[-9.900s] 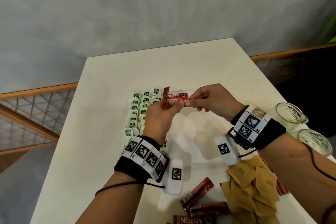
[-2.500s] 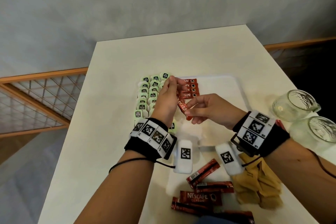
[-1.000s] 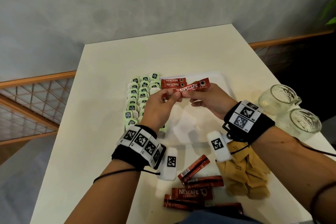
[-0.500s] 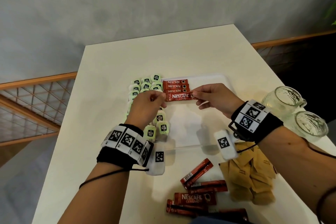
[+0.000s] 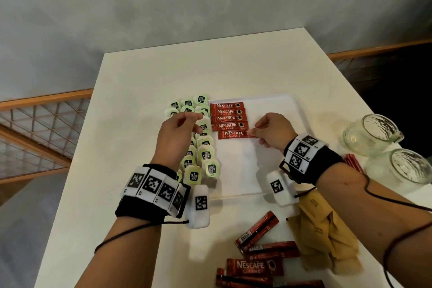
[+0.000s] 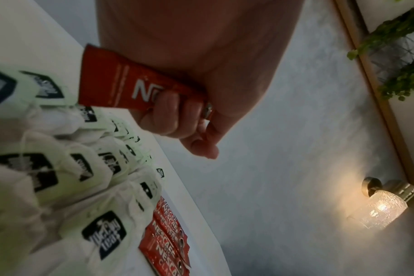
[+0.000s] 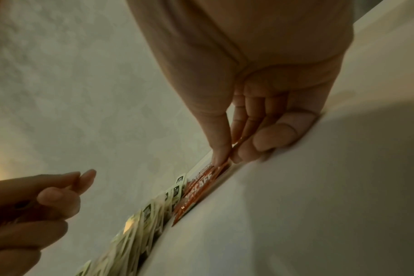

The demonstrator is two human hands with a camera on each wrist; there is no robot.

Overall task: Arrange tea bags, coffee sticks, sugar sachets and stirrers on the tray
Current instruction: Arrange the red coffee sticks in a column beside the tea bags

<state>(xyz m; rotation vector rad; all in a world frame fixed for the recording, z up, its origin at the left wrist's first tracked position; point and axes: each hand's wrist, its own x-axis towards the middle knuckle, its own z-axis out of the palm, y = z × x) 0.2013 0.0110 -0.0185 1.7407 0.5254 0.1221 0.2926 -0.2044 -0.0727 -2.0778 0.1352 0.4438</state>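
Observation:
A white tray (image 5: pixel 268 110) carries columns of green-and-white tea bags (image 5: pixel 205 154) on its left and a row of red coffee sticks (image 5: pixel 225 112) at its far middle. The nearest stick (image 5: pixel 231 134) lies flat below that row, and my right hand (image 5: pixel 253 132) pinches its right end. In the right wrist view, thumb and fingers of my right hand (image 7: pixel 225 156) close on that stick (image 7: pixel 196 192). My left hand (image 5: pixel 187 119) hovers over the tea bags. Its curled fingers (image 6: pixel 168 112) hold another coffee stick (image 6: pixel 121 89) against the palm.
Loose coffee sticks (image 5: pixel 257 231) lie on the table in front of the tray, beside a heap of brown sugar sachets (image 5: pixel 327 229). Two glass mugs (image 5: pixel 371 133) (image 5: pixel 406 170) stand at the right edge. A thin pale stick (image 5: pixel 236 196) lies along the tray's near edge.
The stick that both hands held by its ends now lies on the tray below the row. My left hand let go of its end and drew left over the tea bags.

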